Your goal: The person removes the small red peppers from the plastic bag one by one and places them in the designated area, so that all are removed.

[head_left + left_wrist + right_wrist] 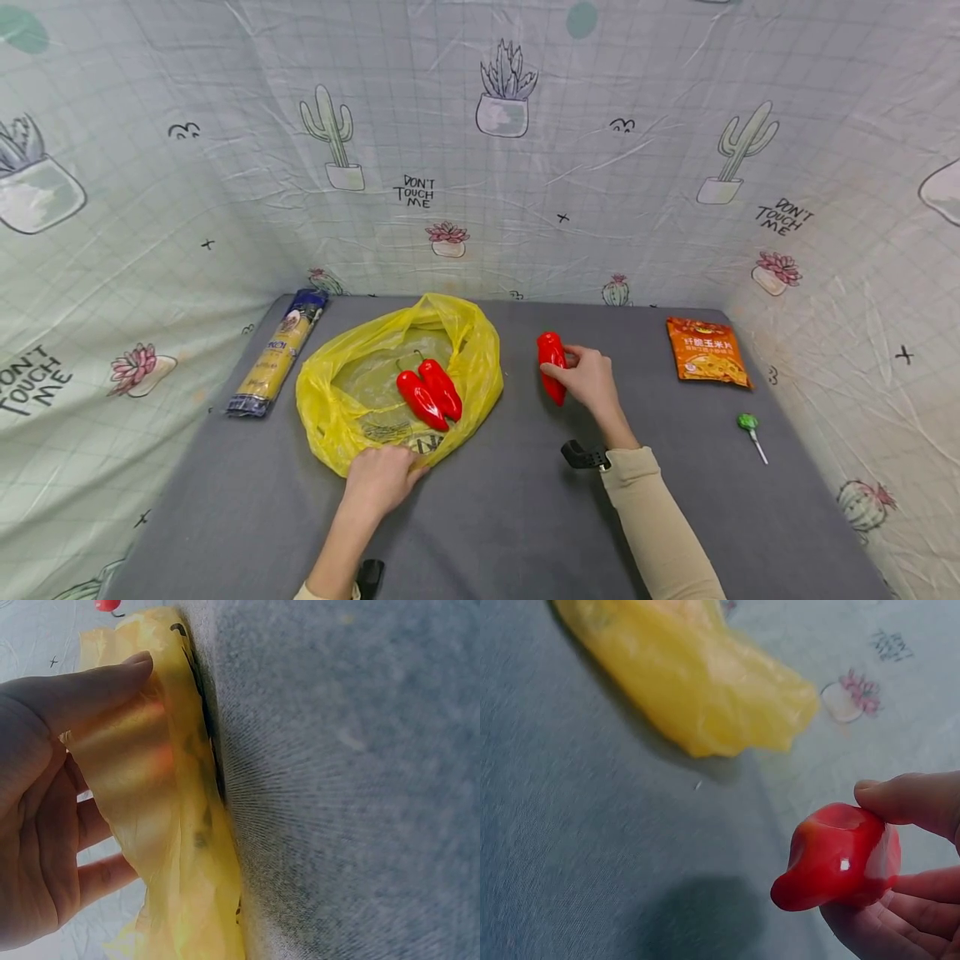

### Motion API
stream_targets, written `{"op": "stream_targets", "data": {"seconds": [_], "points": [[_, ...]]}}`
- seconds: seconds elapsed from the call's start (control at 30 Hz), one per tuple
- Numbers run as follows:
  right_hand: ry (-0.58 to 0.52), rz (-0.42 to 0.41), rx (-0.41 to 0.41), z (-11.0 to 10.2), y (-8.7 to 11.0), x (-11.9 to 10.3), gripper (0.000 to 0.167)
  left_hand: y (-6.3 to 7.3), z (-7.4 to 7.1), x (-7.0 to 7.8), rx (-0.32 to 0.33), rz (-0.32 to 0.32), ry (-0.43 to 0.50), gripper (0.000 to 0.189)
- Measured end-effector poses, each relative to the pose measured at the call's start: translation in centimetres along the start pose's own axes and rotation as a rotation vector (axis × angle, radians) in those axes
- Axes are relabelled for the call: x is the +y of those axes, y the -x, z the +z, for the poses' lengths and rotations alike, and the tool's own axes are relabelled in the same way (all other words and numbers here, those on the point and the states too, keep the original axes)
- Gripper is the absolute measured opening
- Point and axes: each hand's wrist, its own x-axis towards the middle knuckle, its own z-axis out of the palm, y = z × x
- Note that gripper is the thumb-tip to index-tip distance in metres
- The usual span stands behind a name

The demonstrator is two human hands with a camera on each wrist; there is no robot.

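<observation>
A yellow plastic bag [322,392] lies spread on the table with its mouth facing up, two red peppers [431,395] inside it. At the bag's near rim my left hand [381,481] pinches the plastic; in the left wrist view the thumb [112,686] is on the outer side and the fingers are behind the film. Right of the bag, my right hand [590,379] holds another red pepper [551,354] above the table. The right wrist view shows this pepper [840,855] between thumb and fingers, its shadow on the cloth below.
Left of the bag lies a long pack of pasta [277,354]. An orange snack packet [707,352] is at the back right, with a green lollipop [747,422] nearer. A printed curtain [570,167] encloses the grey table [502,517] at the back and sides.
</observation>
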Motion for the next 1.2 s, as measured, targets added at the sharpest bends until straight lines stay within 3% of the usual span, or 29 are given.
{"op": "stream_targets", "data": {"seconds": [0.53,1.2], "points": [[0.016,0.056,-0.047,1.7,-1.2,2.1,0.065,0.1,0.2,-0.1,0.024,0.011,0.01,0.015],[0.04,0.058,-0.014,3.1,-1.4,3.7,0.065,0.1,0.4,-0.2,0.04,0.016,0.008,0.016]]}}
